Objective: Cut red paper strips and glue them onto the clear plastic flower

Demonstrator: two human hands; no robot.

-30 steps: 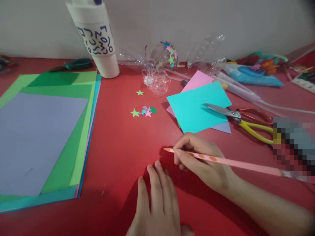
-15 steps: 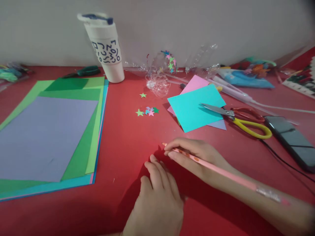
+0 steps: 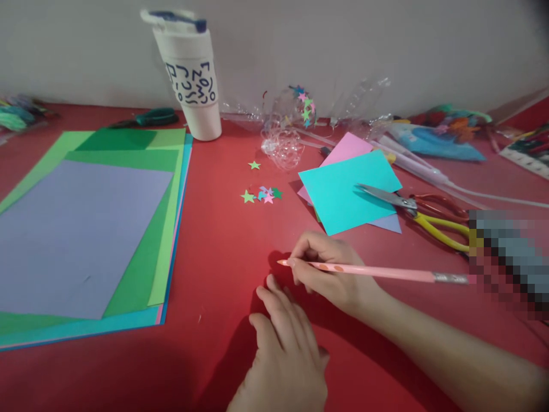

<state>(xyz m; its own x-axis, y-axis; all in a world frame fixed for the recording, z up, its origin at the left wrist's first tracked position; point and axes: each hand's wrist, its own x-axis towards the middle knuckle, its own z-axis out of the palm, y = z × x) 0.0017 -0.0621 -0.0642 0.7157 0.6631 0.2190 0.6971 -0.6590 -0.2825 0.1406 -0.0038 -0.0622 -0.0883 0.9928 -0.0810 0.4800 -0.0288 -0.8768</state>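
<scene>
A pink pencil (image 3: 386, 272) is pinched between the fingers of my right hand (image 3: 330, 269), its tip pointing left above the red table (image 3: 214, 274). My left hand (image 3: 285, 349) rests just below it with fingers stretched out, holding nothing. Beyond the hands lies a small cluster of paper stars (image 3: 267, 197), with one green star (image 3: 254, 165) apart behind them. To the right, a turquoise card (image 3: 347, 197) covers pink and lilac paper. Scissors with one red and one yellow handle (image 3: 441, 229) lie with their blades on the card.
At left is a stack of coloured sheets with a lilac sheet (image 3: 86, 240) on top. A white tumbler (image 3: 195, 80) stands behind it, near dark green-handled scissors (image 3: 156, 117). Clear wire (image 3: 285, 149), a glue gun (image 3: 412, 160) and a blue packet (image 3: 437, 143) lie toward the wall.
The pencil in my right hand has swung to a flatter, more level angle, its tip slightly lower. My left hand has shifted slightly right in view. The camera view has moved a little.
</scene>
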